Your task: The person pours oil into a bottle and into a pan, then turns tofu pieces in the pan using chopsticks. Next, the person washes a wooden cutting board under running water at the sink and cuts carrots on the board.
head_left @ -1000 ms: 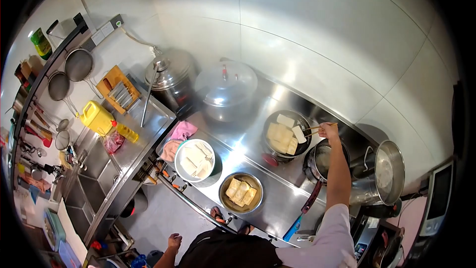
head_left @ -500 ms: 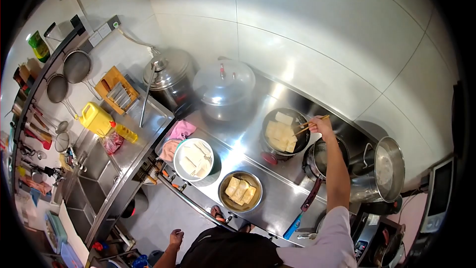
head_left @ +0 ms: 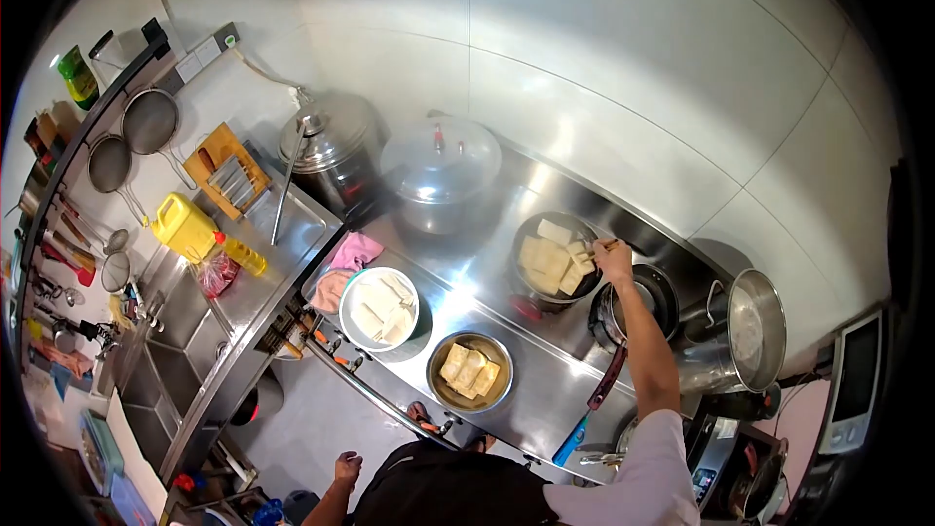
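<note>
My right hand [head_left: 613, 261] is closed on wooden chopsticks at the right rim of a dark frying pan [head_left: 524, 282]. The chopsticks are mostly hidden by the hand. Several pale tofu slices [head_left: 545, 258] lie in the pan, some overlapping near the hand. My left hand [head_left: 347, 468] hangs low over the floor, away from the counter, its fingers curled; whether it holds anything cannot be made out. Nearest to my body, a metal bowl [head_left: 437, 390] holds browned tofu pieces [head_left: 470, 371]. Left of it, a white bucket [head_left: 348, 323] contains white tofu slices [head_left: 382, 309].
A saucepan [head_left: 657, 304] with a long handle sits right of the frying pan, beside a tall steel pot [head_left: 774, 317]. Two lidded pots [head_left: 331, 141] [head_left: 440, 170] stand behind. Pink cloths [head_left: 356, 250] lie near the bucket. A sink [head_left: 185, 331] and yellow jug [head_left: 185, 226] are left.
My right hand moved right, then back left and slightly down toward the pan's rim. A tofu slice has shifted to the pan's right side. My left hand stays low.
</note>
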`<state>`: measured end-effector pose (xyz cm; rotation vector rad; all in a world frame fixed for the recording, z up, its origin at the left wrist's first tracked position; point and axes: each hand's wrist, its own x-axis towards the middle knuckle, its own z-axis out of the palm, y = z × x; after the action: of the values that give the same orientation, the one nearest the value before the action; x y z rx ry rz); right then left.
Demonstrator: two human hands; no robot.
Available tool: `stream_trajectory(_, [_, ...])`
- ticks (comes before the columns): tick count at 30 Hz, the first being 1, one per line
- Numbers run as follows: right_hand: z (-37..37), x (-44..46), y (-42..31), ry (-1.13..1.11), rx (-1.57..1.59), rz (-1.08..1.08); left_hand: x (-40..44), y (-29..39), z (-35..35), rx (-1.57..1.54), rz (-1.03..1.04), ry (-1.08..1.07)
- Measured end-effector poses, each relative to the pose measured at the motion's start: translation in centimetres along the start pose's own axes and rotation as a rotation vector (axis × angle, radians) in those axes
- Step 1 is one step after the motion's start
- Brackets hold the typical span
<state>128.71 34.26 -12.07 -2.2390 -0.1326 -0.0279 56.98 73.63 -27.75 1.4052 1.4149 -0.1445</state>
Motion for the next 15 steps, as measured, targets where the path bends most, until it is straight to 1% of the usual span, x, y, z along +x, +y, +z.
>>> stream_trajectory(1, [-0.1,0.4,0.6,0.041,-0.070,-0.007,0.0,-0.3,-0.1,-0.004,-0.002,-0.002])
stream_trajectory(2, [-0.3,0.1,0.5,0.056,0.014,-0.010,0.0,-0.5,-0.1,-0.009,-0.002,-0.004])
stream_trajectory(5, [-0.4,-0.5,0.3,-0.016,0.019,0.040,-0.1,-0.8,0.0,0.006,-0.073,-0.013])
stream_trajectory(8, [-0.2,-1.1,0.8,0.091,-0.031,-0.048,-0.3,-0.8,0.2,0.019,-0.110,-0.025])
stream_trajectory(11, [-1.3,-1.4,0.3,0.132,-0.231,-0.045,0.0,-0.5,0.4,0.003,-0.044,-0.012])
stream_trajectory(13, [-1.9,-2.4,-2.1,0.100,-0.192,-0.088,0.2,-0.5,0.3,-0.021,-0.019,-0.029])
stream_trajectory(15, [-1.6,-2.6,-1.7,0.112,-0.140,-0.126,0.3,-0.6,0.2,-0.020,-0.006,-0.038])
